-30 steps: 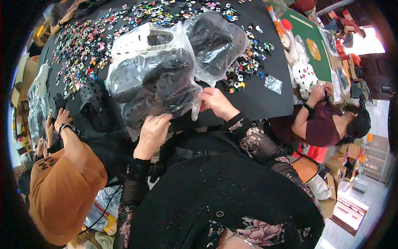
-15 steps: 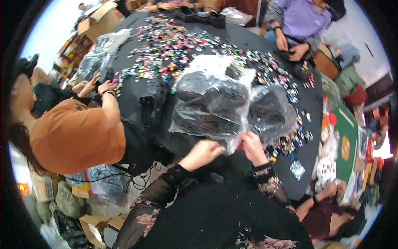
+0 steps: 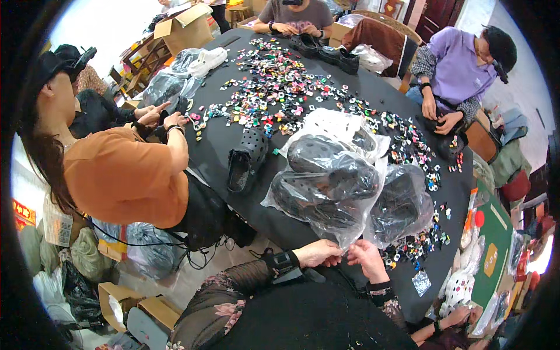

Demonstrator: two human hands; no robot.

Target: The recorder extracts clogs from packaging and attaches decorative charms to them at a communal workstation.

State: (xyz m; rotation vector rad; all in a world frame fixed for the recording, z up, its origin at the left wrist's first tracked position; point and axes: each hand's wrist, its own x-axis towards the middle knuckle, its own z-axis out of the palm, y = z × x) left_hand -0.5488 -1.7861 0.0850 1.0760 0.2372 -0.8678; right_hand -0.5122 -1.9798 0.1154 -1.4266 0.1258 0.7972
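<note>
A clear plastic bag with black clogs inside lies on the dark table in front of me. My left hand has its fingers closed at the bag's near corner. On the other side of that corner, my right hand pinches the plastic between thumb and fingers. Behind the bagged clogs are white clogs, partly covered by the plastic. A second clear bag with dark footwear touches the right side. Left of the bags, a single black clog sits unwrapped.
Small colourful shoe charms spread over the table. An orange-shirted person works close on my left, and a purple-clad person at the far right. Black shoes stand at the far edge. A silvery packet lies near right.
My view has shifted, so the table appears lower and further right. My left hand has come closer to my right at the bag's near corner. The clogs remain in the bag.
</note>
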